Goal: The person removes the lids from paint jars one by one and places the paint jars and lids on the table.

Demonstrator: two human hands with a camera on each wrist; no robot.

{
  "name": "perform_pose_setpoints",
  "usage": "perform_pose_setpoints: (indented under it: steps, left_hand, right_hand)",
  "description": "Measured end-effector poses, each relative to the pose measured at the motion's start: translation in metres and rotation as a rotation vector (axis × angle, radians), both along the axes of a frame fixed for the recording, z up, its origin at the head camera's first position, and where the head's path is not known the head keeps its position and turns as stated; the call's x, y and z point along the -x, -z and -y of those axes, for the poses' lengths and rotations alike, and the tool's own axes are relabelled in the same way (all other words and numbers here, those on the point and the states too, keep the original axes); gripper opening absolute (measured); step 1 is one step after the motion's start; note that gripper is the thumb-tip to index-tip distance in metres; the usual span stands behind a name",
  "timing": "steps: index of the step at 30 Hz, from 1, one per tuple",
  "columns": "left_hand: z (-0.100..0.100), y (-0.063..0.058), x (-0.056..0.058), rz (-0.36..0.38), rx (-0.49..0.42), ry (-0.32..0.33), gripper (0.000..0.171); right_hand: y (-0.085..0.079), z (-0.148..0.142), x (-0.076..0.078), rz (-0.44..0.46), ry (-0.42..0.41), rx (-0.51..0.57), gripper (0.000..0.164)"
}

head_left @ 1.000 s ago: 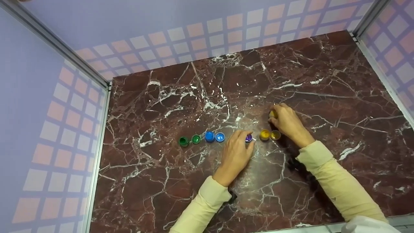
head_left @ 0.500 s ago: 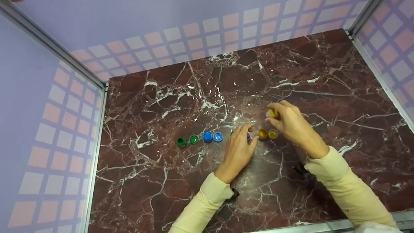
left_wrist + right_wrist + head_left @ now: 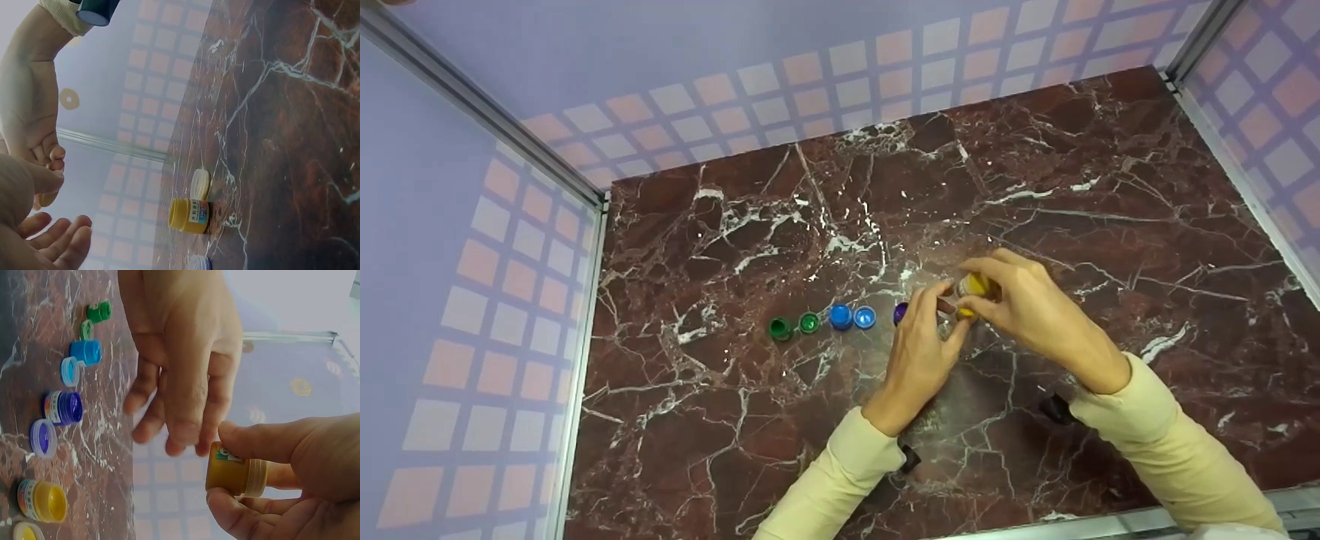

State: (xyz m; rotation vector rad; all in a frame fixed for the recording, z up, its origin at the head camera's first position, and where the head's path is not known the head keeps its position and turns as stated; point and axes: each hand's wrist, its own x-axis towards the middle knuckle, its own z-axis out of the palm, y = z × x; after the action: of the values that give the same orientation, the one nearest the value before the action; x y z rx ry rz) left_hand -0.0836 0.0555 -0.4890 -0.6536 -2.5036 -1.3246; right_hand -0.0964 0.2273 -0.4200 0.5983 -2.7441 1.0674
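Observation:
A small yellow paint jar (image 3: 230, 467) with a clear lid is pinched between the thumb and fingers of my right hand (image 3: 1027, 300), raised above the table and tilted. Close to its left, my left hand (image 3: 919, 352) reaches up with fingers loosely spread, holding nothing. In the right wrist view those fingertips come very near the jar; whether they touch it I cannot tell. Below stands an uncapped yellow paint jar (image 3: 188, 215) beside its lid (image 3: 200, 184). An uncapped purple jar (image 3: 64, 408) and its lid (image 3: 44, 439) lie mostly behind my left hand in the head view.
Left of my hands, the row continues with an open blue jar (image 3: 841, 316), its lid (image 3: 865, 317), an open green jar (image 3: 780, 328) and its lid (image 3: 809, 322). The dark red marbled tabletop (image 3: 720, 435) is bounded by pale walls (image 3: 675, 67) at back and sides.
My right hand has lifted the capped yellow jar and brought it left and nearer, over the row. My left hand has shifted slightly right, off the purple jar's lid, toward it.

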Motion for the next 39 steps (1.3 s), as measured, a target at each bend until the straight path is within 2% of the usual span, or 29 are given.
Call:
perform_pose_setpoints:
  steps: [9, 17, 25, 30, 33, 39]
  left_hand:
    - [-0.002, 0.006, -0.002, -0.017, -0.122, 0.06, 0.046]
    - [-0.004, 0.017, -0.002, 0.011, -0.275, 0.062, 0.037]
    - [-0.004, 0.024, -0.001, -0.037, -0.248, 0.017, 0.033]
    - [-0.001, 0.026, 0.001, -0.052, -0.261, 0.014, 0.033]
    - [0.0, 0.026, 0.002, -0.043, -0.282, 0.019, 0.032]
    - [0.002, 0.027, 0.003, -0.023, -0.276, 0.0, 0.03]
  right_hand:
    - [0.003, 0.007, -0.008, 0.01, -0.032, 0.006, 0.04]
    - [0.006, 0.012, -0.012, 0.031, -0.051, -0.005, 0.039]
    - [0.011, 0.015, -0.012, 0.035, -0.042, -0.023, 0.036]
    - [0.01, 0.017, -0.013, 0.029, -0.038, -0.016, 0.05]
    - [0.007, 0.019, -0.014, -0.005, -0.012, -0.024, 0.055]
    - [0.004, 0.023, -0.015, -0.1, 0.036, -0.088, 0.048]
